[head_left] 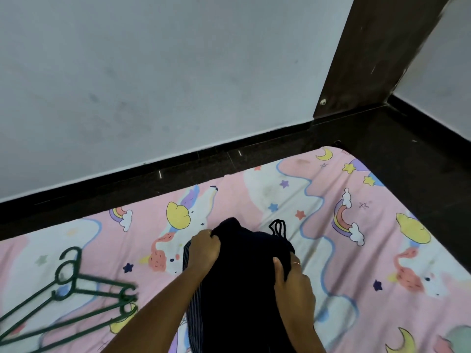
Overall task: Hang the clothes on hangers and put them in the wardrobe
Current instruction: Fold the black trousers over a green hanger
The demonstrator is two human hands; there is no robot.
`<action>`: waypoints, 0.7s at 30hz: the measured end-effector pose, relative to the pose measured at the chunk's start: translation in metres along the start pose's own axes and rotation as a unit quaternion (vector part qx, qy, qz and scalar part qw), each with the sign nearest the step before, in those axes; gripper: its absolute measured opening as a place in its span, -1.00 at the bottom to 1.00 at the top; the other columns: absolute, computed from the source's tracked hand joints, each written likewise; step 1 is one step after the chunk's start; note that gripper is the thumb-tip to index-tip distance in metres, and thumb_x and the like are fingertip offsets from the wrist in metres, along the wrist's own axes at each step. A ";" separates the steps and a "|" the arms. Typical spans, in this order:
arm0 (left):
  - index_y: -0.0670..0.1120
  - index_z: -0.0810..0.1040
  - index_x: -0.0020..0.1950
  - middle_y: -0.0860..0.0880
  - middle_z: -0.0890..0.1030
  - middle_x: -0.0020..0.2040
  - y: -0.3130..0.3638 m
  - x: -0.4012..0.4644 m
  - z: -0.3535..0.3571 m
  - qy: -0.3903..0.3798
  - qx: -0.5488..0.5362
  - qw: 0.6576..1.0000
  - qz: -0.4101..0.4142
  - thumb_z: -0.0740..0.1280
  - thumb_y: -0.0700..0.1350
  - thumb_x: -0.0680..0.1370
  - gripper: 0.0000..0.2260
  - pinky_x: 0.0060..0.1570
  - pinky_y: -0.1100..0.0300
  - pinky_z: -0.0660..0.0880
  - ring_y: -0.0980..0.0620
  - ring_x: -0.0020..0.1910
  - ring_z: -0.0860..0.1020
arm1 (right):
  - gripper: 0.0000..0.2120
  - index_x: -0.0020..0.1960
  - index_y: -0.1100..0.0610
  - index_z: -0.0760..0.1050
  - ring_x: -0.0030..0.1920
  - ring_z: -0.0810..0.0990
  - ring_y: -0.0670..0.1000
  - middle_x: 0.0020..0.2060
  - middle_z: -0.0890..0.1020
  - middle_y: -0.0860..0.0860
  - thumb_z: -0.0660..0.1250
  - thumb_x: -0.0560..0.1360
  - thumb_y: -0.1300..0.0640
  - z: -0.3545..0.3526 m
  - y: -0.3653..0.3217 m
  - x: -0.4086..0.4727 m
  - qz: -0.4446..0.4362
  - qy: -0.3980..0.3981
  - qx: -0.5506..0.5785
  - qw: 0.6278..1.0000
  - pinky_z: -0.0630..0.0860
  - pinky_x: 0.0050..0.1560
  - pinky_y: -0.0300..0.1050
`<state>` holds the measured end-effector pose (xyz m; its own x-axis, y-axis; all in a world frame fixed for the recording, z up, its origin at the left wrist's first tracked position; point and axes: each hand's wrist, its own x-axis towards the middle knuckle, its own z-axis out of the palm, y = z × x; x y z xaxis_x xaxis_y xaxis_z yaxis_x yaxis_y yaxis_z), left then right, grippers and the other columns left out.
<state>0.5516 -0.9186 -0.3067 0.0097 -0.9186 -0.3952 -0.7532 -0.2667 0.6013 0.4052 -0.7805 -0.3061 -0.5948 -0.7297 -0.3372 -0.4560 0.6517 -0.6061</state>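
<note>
Clothes [239, 289], a dark navy bundle, are lying in our grip at about six o'clock in the view, resting over the bed sheet [318, 225]. We are seeing a pinstriped layer [193, 309] peeking out along the bundle's nine o'clock edge and a pair of thin dark loops [279, 226] sticking up at its one o'clock corner. We are gripping the top of the fabric with our left hand [204, 250], fingers curled tight around a gathered fold. Our right hand [290, 278] is clamping the three o'clock side of the bundle, thumb pressing on top and fingers wrapping underneath; a ring is showing on one finger. Green hangers [76, 296] are lying in a loose, slightly blurred pile on the sheet toward eight o'clock, well apart from the clothes. The pink sheet is showing unicorns, rainbows, moons and stars. Beyond it, at twelve o'clock, a dark floor [382, 128] is meeting a pale wall [165, 72], and a dark wooden panel [369, 52] is standing at one o'clock.
</note>
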 end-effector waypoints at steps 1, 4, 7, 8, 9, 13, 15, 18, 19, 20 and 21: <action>-0.20 0.40 -0.31 -0.10 0.52 -0.30 0.001 -0.011 -0.010 0.016 -0.022 1.000 0.005 0.14 -0.24 0.56 -0.76 -0.26 0.10 0.34 -0.11 -0.22 0.50 | -0.50 0.41 0.03 0.31 0.11 0.57 0.14 0.07 0.62 0.07 0.02 0.59 -0.22 -0.006 0.003 -0.001 0.013 0.012 -0.006 1.000 0.43 -0.06 -0.04; -0.20 0.50 -0.17 -0.12 0.57 -0.18 0.004 -0.042 -0.045 0.038 -0.137 0.989 -0.044 0.10 -0.20 0.58 -0.77 -0.17 0.10 0.35 -0.09 -0.14 0.51 | -0.63 0.23 -0.01 0.49 0.03 0.58 0.14 -0.02 0.63 0.03 0.05 0.61 -0.15 -0.029 0.006 -0.013 0.021 0.034 -0.025 0.999 0.42 -0.11 -0.04; -0.19 0.51 -0.10 -0.15 0.60 -0.09 0.005 -0.070 -0.083 0.024 -0.275 0.955 -0.107 0.10 -0.16 0.55 -0.78 -0.12 0.09 0.40 -0.09 -0.12 0.53 | -0.70 0.17 -0.05 0.52 0.00 0.55 0.12 -0.01 0.57 0.00 0.08 0.62 -0.10 -0.051 0.004 -0.032 -0.013 0.072 -0.003 0.997 0.36 -0.12 -0.04; -0.18 0.54 -0.10 -0.15 0.62 -0.09 0.004 -0.082 -0.098 0.012 -0.334 0.934 -0.123 0.11 -0.17 0.52 -0.78 -0.14 0.09 0.42 -0.08 -0.13 0.54 | -0.70 0.16 -0.04 0.53 -0.03 0.53 0.11 -0.02 0.54 0.00 0.08 0.62 -0.09 -0.055 0.005 -0.041 -0.020 0.079 0.013 0.997 0.35 -0.11 -0.04; -0.18 0.57 -0.08 -0.15 0.63 -0.11 0.004 -0.093 -0.110 -0.006 -0.389 0.911 -0.139 0.12 -0.19 0.51 -0.77 -0.16 0.11 0.44 -0.08 -0.14 0.56 | -0.70 0.14 -0.01 0.55 -0.05 0.51 0.09 -0.01 0.52 0.00 0.09 0.62 -0.07 -0.059 0.006 -0.048 -0.023 0.082 0.033 0.996 0.35 -0.09 -0.04; -0.20 0.53 -0.03 -0.14 0.60 -0.20 0.009 -0.138 -0.151 -0.061 -0.476 0.862 -0.166 0.12 -0.17 0.55 -0.79 -0.25 0.13 0.46 -0.05 -0.18 0.56 | -0.76 0.11 0.11 0.58 0.05 0.56 0.13 0.13 0.54 0.12 0.17 0.61 0.07 -0.063 0.010 -0.065 -0.038 0.038 0.066 0.996 0.43 0.06 -0.02; -0.18 0.49 -0.12 -0.10 0.57 -0.34 0.015 -0.159 -0.167 -0.069 -0.469 0.866 -0.161 0.12 -0.16 0.53 -0.81 -0.34 0.16 0.44 -0.02 -0.28 0.53 | -0.77 0.09 0.13 0.57 0.05 0.57 0.10 0.12 0.55 0.16 0.21 0.59 0.05 -0.062 0.004 -0.073 -0.077 -0.004 0.059 0.995 0.46 0.11 -0.03; -0.12 0.41 -0.29 -0.04 0.49 -0.49 0.021 -0.196 -0.192 -0.057 -0.465 0.869 -0.157 0.10 -0.16 0.52 -0.79 -0.47 0.24 0.39 0.03 -0.43 0.49 | -0.72 0.14 0.13 0.53 0.09 0.52 0.01 0.11 0.54 0.08 0.27 0.56 -0.03 -0.067 -0.021 -0.093 -0.139 -0.058 0.058 0.987 0.46 0.19 -0.04; -0.11 0.39 -0.34 -0.04 0.47 -0.50 0.023 -0.206 -0.202 -0.053 -0.468 0.869 -0.149 0.11 -0.17 0.51 -0.77 -0.48 0.26 0.38 0.04 -0.47 0.48 | -0.69 0.18 0.11 0.52 0.12 0.50 -0.03 0.12 0.52 0.02 0.28 0.55 -0.06 -0.071 -0.034 -0.100 -0.166 -0.072 0.071 0.981 0.44 0.23 -0.05; -0.11 0.38 -0.38 -0.04 0.45 -0.49 0.025 -0.216 -0.213 -0.049 -0.479 0.865 -0.143 0.11 -0.18 0.50 -0.75 -0.47 0.26 0.38 0.05 -0.50 0.47 | -0.65 0.22 0.10 0.50 0.15 0.47 -0.06 0.14 0.49 -0.02 0.29 0.54 -0.08 -0.076 -0.046 -0.105 -0.190 -0.085 0.081 0.975 0.42 0.26 -0.07; -0.10 0.37 -0.40 -0.04 0.44 -0.48 0.026 -0.229 -0.226 -0.046 -0.490 0.860 -0.134 0.11 -0.19 0.49 -0.74 -0.46 0.25 0.38 0.05 -0.50 0.46 | -0.62 0.27 0.08 0.48 0.18 0.44 -0.08 0.16 0.47 -0.04 0.29 0.54 -0.10 -0.083 -0.061 -0.117 -0.205 -0.106 0.091 0.969 0.38 0.28 -0.11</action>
<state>0.6788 -0.7813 -0.0438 0.0108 -0.7708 -0.6370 0.1842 -0.6246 0.7589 0.4480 -0.7180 -0.1700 -0.2299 -0.9584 -0.1694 -0.4903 0.2644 -0.8305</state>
